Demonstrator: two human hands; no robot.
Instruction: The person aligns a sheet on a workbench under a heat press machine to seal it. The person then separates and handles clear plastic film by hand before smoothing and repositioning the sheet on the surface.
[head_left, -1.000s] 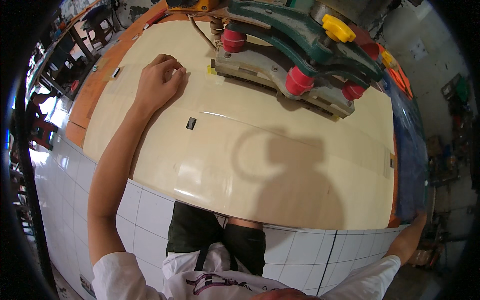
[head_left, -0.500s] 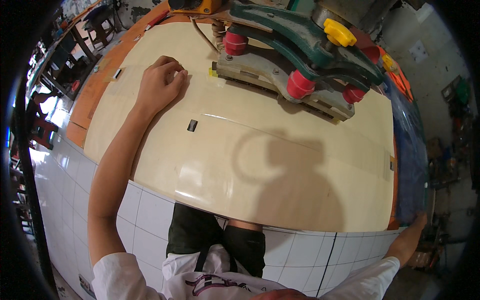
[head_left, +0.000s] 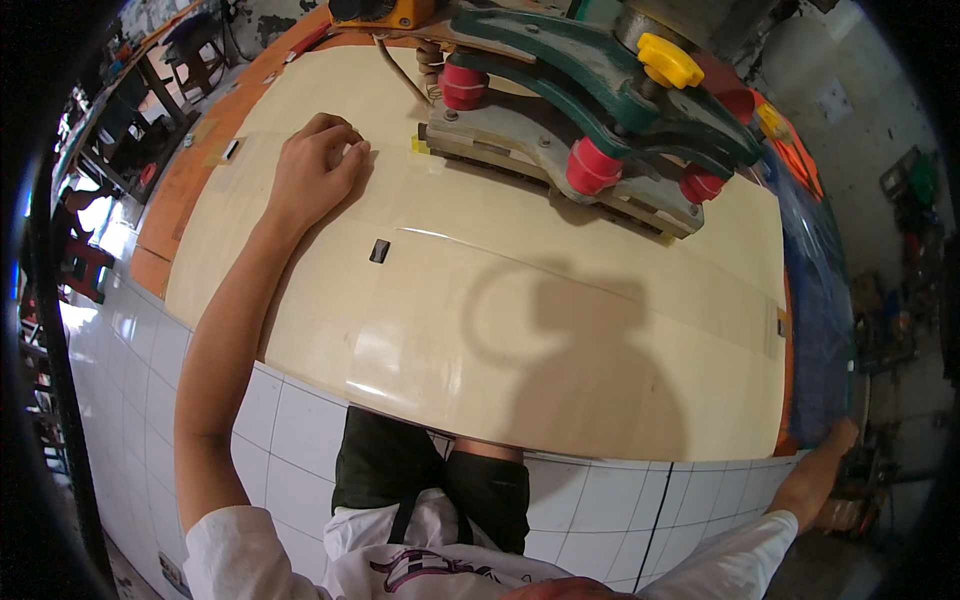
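Observation:
A wide cream sheet (head_left: 520, 330) lies flat on a white-tiled bench (head_left: 300, 420). My left hand (head_left: 315, 170) rests knuckles-up on the sheet's far left part with its fingers curled under and nothing visible in it. Just right of it stands a machine head (head_left: 600, 120) with green arms, red rollers (head_left: 590, 165) and a yellow knob (head_left: 668, 60), sitting on the sheet. My right hand (head_left: 838, 438) reaches far to the right and touches the near right corner of the bench; its fingers are too small to read. A small dark tab (head_left: 379, 250) lies on the sheet near my left forearm.
An orange board (head_left: 175, 200) sticks out beyond the sheet's left edge, and a blue strip (head_left: 815, 300) runs along its right edge. Chairs and clutter stand at the far left, and more workshop clutter at the right.
Only the view has shifted a little. Both hands and the machine head stay where they were.

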